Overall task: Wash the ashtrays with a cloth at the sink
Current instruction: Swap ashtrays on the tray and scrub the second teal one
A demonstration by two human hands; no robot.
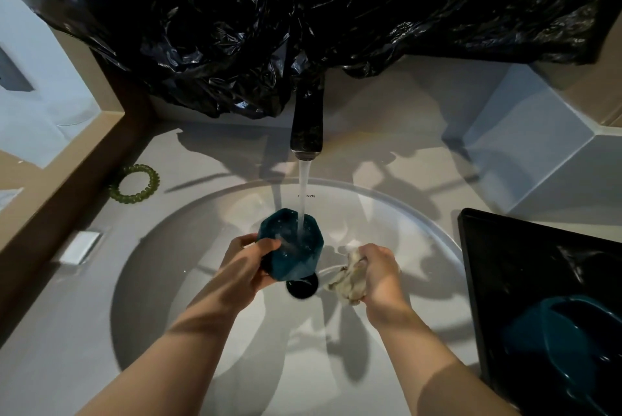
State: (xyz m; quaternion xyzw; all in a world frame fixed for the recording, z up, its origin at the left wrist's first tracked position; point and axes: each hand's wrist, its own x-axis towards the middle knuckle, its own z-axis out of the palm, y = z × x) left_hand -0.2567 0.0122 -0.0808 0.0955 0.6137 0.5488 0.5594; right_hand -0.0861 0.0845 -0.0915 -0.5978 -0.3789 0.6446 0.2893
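- Teal ashtray (296, 247) is held over the middle of the sink (420, 224), above the drain (301, 287). Its hollow is tilted up toward the faucet (307, 126) (faceted, no clear long axis), and water runs in.
- Left hand (249, 267) fingers grip its near-left side.
- Right hand (380, 277) fingers clench the cloth (350, 281) just beside it.
- Second ashtray (552, 341) lies in the black tray (498, 264) at the tabletop's right edge; green hair tie (138, 183) lies at the left.

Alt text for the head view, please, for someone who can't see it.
A person's left hand holds a teal ashtray under water running from the tap over a white sink, while the right hand grips a crumpled cloth beside it. A second ashtray lies in a black tray at right.
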